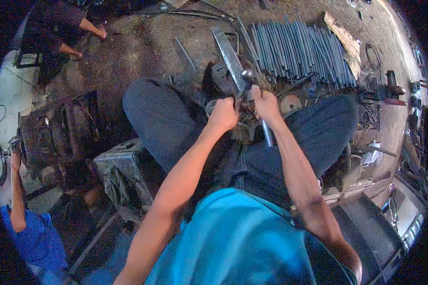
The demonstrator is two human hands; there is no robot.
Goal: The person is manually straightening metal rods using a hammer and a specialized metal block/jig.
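Observation:
A long, shiny metal blade (228,58) points away from me, broad at its far end and narrowing towards my hands. My left hand (225,114) is closed in a fist at its near end and seems to grip it; the exact hold is hidden by the fingers. Closed around a hammer, my right hand (266,103) is just to the right. The hammer's rounded metal head (247,74) shows beside the blade, and its silver tube handle (267,135) sticks out below the fist. Whether head and blade touch, I cannot tell.
Many thin metal rods (297,50) lie in a row on the dirt floor, beside a wooden piece (343,38). A round disc (290,103) lies by my right knee. A dark box (123,166) stands left. Other people are at the upper left and lower left (35,237).

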